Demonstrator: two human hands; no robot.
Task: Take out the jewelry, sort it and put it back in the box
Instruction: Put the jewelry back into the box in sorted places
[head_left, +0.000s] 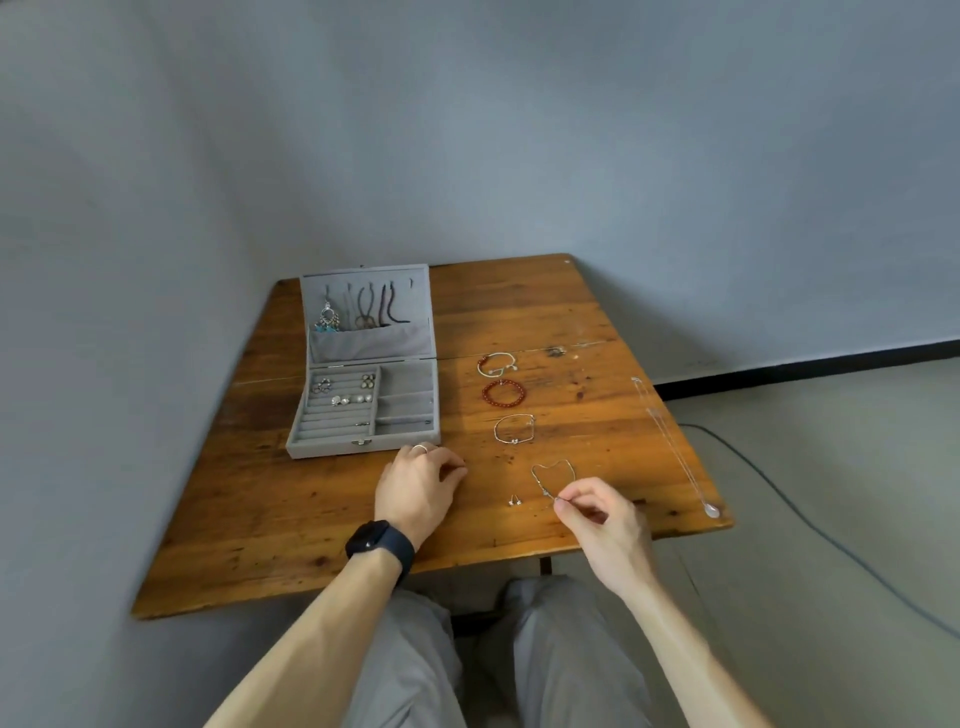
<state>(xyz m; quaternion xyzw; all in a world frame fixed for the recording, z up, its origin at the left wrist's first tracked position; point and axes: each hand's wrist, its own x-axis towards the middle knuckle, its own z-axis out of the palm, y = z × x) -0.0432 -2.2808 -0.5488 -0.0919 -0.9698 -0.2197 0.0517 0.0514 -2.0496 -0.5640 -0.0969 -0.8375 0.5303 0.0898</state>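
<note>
— What's in the right hand (602, 519)?
— One end of the thin chain (553, 475). Thumb and forefinger pinch it at what looks like the clasp end. The rest lies in a loose loop on the table (291, 519), just ahead of the fingers.
— And the left hand (421, 486)?
— Resting on the wood by the front corner of the box (332, 448), fingers loosely curled, nothing in them that I can see. The two hands are well apart.
— Will that chain behave?
— I'd guess it weighs almost nothing and is quite limp. Lifted by one end it should hang straight and swing. Bunched up, it will likely knot. The clasp end seems the sensible spot, since the links look fine and slippery.
— The others?
— Laid in a row beyond it: a wire bracelet (514, 428), a red bead bracelet (503, 393) and a silver bangle (496, 364). Those look stiffer, so a pinch on the rim should do. The long necklace (670, 441) near the right edge is the fussy one, thin and trailing. Two small studs (514, 500) sit beside the chain, easy to flick away.
— And the box?
— Open, lid up, a few pieces inside.
</note>
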